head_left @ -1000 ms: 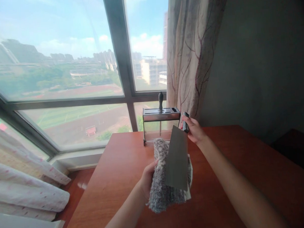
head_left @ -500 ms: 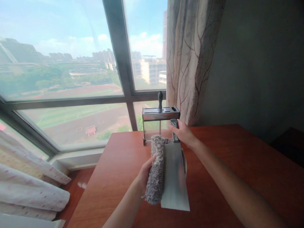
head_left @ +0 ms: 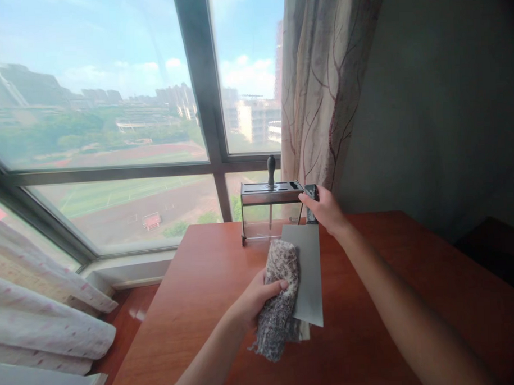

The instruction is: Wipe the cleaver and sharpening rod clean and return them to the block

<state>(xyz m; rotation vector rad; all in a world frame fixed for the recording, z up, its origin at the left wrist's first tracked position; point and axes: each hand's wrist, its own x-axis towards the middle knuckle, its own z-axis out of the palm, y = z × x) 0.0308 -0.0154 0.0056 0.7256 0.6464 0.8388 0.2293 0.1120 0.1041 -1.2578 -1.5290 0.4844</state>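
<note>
Cleaver (head_left: 307,258) clasped by handle (head_left: 312,214) in my right grip (head_left: 328,211), long axis running toward me. Blade (head_left: 309,280) partly behind fuzzy cloth (head_left: 277,315), which my left grip (head_left: 258,296) grasps above desk (head_left: 201,284).

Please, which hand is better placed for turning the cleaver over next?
Probably the right hand: it grips the cleaver by its handle, while the left hand holds the fuzzy gray cloth at the blade.
</note>
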